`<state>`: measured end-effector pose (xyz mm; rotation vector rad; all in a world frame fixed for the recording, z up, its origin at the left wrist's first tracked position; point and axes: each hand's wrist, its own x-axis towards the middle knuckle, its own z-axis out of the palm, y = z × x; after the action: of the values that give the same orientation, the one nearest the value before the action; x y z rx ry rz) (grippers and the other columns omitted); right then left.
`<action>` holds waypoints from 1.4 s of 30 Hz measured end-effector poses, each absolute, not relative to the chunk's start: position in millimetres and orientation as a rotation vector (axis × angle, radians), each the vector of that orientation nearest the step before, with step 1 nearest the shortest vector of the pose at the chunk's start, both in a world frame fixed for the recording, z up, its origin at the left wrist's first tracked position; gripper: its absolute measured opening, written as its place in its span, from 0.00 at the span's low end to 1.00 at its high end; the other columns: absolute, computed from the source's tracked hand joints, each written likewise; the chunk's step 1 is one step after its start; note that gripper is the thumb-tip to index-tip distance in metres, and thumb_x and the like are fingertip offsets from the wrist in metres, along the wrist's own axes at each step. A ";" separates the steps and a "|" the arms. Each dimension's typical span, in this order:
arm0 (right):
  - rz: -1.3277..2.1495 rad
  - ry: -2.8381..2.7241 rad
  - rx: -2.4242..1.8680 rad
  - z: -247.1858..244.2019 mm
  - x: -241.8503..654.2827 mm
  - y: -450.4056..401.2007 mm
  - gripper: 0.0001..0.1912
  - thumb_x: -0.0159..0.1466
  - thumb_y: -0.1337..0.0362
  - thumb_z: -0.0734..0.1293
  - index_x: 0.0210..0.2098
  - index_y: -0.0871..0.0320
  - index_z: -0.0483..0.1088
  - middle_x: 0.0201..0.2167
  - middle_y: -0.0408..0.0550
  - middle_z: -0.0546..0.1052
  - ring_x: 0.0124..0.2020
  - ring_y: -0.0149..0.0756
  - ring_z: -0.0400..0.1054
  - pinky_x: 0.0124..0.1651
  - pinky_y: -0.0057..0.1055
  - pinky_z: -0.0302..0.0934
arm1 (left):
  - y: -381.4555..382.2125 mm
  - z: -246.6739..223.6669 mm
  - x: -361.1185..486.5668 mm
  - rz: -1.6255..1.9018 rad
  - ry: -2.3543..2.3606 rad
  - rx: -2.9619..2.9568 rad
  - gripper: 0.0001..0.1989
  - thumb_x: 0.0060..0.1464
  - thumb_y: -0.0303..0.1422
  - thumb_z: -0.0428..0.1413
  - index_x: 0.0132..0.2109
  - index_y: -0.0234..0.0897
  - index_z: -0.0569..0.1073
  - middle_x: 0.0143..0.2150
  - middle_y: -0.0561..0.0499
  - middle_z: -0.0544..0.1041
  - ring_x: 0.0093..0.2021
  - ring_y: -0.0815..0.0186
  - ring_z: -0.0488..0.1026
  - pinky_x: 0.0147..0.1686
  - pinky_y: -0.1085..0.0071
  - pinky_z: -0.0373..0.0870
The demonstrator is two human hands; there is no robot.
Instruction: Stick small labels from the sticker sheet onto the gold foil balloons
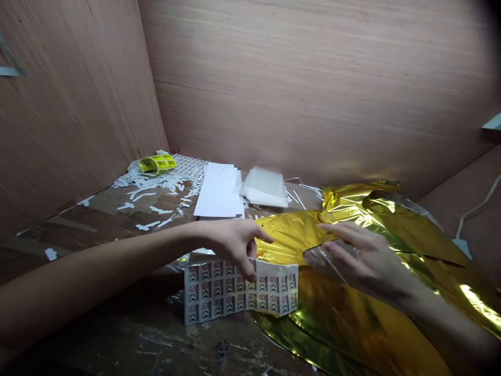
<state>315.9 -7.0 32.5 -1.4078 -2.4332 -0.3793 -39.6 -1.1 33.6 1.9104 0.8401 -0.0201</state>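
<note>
My left hand (238, 243) holds a sheet of small printed stickers (223, 295) between thumb and fingers, low in the middle of the view. Right behind it lies shiny gold foil (289, 230), flat and wrinkled, which spreads over the right side of the table. Over the foil is my right hand (360, 256), slightly blurred, its fingers apart and pointing left. Whether its fingertips touch the foil cannot be made out. Clear plastic shows beneath those fingers.
White paper sheets (219, 190) and a stack of clear bags (265, 187) lie at the back. A yellow sticker roll (157, 164) and white scraps (148, 184) are at the back left. Wooden walls (313, 83) enclose the table (156, 344).
</note>
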 end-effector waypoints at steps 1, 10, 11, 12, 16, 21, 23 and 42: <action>-0.130 -2.436 -1.271 32.2 293.4 -22.3 0.20 0.71 0.52 0.61 0.56 0.53 0.73 0.52 0.55 0.77 0.52 0.46 0.73 0.51 0.43 0.66 | -4.2 33.1 -35.1 0.023 0.861 1.908 0.57 0.34 0.32 0.70 0.72 0.28 0.57 0.31 0.52 0.79 0.27 0.65 0.73 0.25 0.70 0.65; 0.831 -2.069 -1.139 1.0 207.6 -54.8 0.10 0.68 0.59 0.67 0.40 0.56 0.79 0.34 0.46 0.82 0.31 0.33 0.75 0.33 0.30 0.69 | -17.2 10.2 -12.1 0.438 0.931 1.841 0.28 0.45 0.40 0.68 0.52 0.32 0.79 0.32 0.48 0.81 0.28 0.67 0.73 0.24 0.74 0.64; 0.806 -2.014 -1.149 -2.6 211.1 -53.4 0.09 0.67 0.59 0.68 0.39 0.56 0.79 0.34 0.46 0.82 0.31 0.33 0.75 0.34 0.30 0.69 | -16.9 8.9 -11.9 0.467 0.941 1.822 0.25 0.46 0.44 0.68 0.47 0.31 0.81 0.33 0.46 0.81 0.28 0.67 0.73 0.25 0.74 0.64; 0.778 -1.970 -1.154 -5.4 214.5 -52.8 0.09 0.66 0.59 0.69 0.40 0.56 0.80 0.35 0.47 0.82 0.32 0.34 0.75 0.35 0.31 0.70 | -17.0 8.0 -11.8 0.502 0.944 1.818 0.23 0.48 0.47 0.67 0.43 0.30 0.82 0.33 0.45 0.81 0.29 0.68 0.72 0.25 0.73 0.64; 0.727 -1.907 -1.193 -7.0 219.7 -58.0 0.10 0.65 0.59 0.70 0.43 0.55 0.80 0.37 0.48 0.82 0.34 0.36 0.77 0.37 0.33 0.72 | -22.1 7.9 -10.4 0.628 0.936 1.956 0.21 0.55 0.49 0.62 0.37 0.31 0.83 0.30 0.46 0.81 0.29 0.69 0.71 0.27 0.73 0.63; 0.657 -2.017 -1.290 3.1 215.3 -65.6 0.10 0.67 0.59 0.67 0.39 0.55 0.80 0.33 0.46 0.82 0.30 0.35 0.74 0.33 0.30 0.67 | -30.0 8.9 -9.3 0.626 0.950 2.149 0.17 0.59 0.42 0.59 0.39 0.32 0.84 0.28 0.49 0.80 0.26 0.72 0.68 0.27 0.73 0.61; 0.589 -2.068 -1.305 5.2 214.4 -67.2 0.10 0.68 0.60 0.65 0.36 0.54 0.79 0.30 0.43 0.80 0.29 0.33 0.72 0.33 0.29 0.64 | -31.7 9.5 -9.1 0.627 0.965 2.179 0.17 0.60 0.41 0.57 0.38 0.32 0.83 0.26 0.50 0.78 0.24 0.73 0.65 0.25 0.74 0.59; 0.407 -2.103 -1.222 -2.0 210.3 -73.2 0.07 0.68 0.64 0.63 0.37 0.57 0.74 0.30 0.44 0.77 0.28 0.31 0.67 0.32 0.27 0.59 | -33.5 7.4 -4.6 0.611 0.960 1.941 0.13 0.56 0.40 0.62 0.38 0.33 0.83 0.30 0.50 0.81 0.28 0.71 0.71 0.26 0.76 0.63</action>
<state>210.3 -73.2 -2.0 -1.2224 -2.1033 0.4067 -4.6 -33.5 7.4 1.9405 0.9602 0.6111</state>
